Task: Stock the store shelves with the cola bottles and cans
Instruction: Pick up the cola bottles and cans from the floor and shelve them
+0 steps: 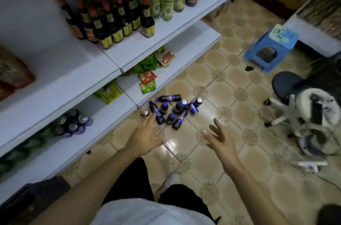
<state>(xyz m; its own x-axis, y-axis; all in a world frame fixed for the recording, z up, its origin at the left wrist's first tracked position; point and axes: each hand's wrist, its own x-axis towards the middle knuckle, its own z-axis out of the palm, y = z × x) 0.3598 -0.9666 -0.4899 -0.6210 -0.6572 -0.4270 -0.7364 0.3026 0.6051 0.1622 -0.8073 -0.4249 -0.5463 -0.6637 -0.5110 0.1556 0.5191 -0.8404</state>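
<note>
Several small cola bottles [180,118] and cola cans [192,108] lie in a heap on the tiled floor just in front of the low white shelf [118,112]. One can [145,113] stands upright at the heap's left edge. My left hand [144,137] reaches forward with fingers straight, its fingertips close to that can and a lying bottle [156,113]. My right hand [219,137] hovers over the floor to the right of the heap, fingers spread, holding nothing. Several cans [76,125] stand on the bottom shelf at the left.
Dark sauce bottles [110,20] and green bottles [168,1] fill the upper shelf. Snack packets [147,77] lie on the lower shelf. A blue plastic stool [267,55], a black round seat [286,82] and a white fan with loose cables [313,114] stand at the right.
</note>
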